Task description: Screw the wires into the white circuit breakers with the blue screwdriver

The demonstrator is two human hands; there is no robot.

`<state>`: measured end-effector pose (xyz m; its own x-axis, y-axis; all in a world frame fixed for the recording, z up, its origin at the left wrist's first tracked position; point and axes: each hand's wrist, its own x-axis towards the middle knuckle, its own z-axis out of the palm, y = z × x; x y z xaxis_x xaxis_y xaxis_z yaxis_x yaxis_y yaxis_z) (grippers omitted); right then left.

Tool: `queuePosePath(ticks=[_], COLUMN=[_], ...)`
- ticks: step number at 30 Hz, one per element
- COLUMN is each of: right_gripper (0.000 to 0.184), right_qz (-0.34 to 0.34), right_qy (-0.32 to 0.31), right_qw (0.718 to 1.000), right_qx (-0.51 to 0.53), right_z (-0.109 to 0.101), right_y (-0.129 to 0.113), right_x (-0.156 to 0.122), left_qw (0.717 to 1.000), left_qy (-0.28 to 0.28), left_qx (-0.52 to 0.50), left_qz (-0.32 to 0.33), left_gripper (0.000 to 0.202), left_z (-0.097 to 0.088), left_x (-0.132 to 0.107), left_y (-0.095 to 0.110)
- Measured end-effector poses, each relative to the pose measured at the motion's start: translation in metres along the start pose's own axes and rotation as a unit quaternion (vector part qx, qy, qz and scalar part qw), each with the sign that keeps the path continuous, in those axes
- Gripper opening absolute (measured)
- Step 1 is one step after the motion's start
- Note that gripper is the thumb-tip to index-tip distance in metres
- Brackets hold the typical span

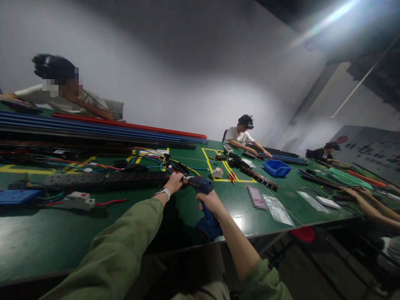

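My right hand is wrapped round the handle of a blue cordless drill. The drill points left, its nose close to the fingertips of my left hand. Those fingers are pinched together at the right end of a long black socket strip; what lies between them is hidden. Just beyond my left hand, coloured wires spread out from the strip's end. A white circuit breaker with a red wire lies left of my left forearm, near a blue socket block.
Blue and red long rails lie along the far side of the green table. A second breaker, a blue bin and plastic bags lie to the right. Several co-workers sit round the table; one's hands reach in at right.
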<state>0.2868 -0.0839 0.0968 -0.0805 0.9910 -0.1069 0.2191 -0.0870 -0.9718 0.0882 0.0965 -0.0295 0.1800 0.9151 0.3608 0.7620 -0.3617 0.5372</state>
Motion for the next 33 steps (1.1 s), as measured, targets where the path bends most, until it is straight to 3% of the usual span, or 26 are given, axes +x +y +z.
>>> queuePosePath(ticks=[13,22,33], right_gripper=[0.009,0.004,0.011], right_qz=[-0.018,-0.043,-0.026], right_qy=[0.004,-0.006,-0.007], right_qw=[1.0,0.999,1.0], right_qx=[-0.015,-0.027,-0.006], right_z=[0.003,0.005,0.002], right_y=[0.003,0.009,0.005], right_x=[0.001,0.005,0.001], left_qw=[0.999,0.999,1.0], left_qy=[-0.003,-0.016,0.001], left_qx=[0.033,0.035,0.023], left_qz=[0.009,0.021,0.019], left_gripper=[0.022,0.019,0.02], left_z=[-0.006,-0.004,-0.003], left_x=[-0.007,-0.004,-0.007], left_y=[0.01,0.006,0.008])
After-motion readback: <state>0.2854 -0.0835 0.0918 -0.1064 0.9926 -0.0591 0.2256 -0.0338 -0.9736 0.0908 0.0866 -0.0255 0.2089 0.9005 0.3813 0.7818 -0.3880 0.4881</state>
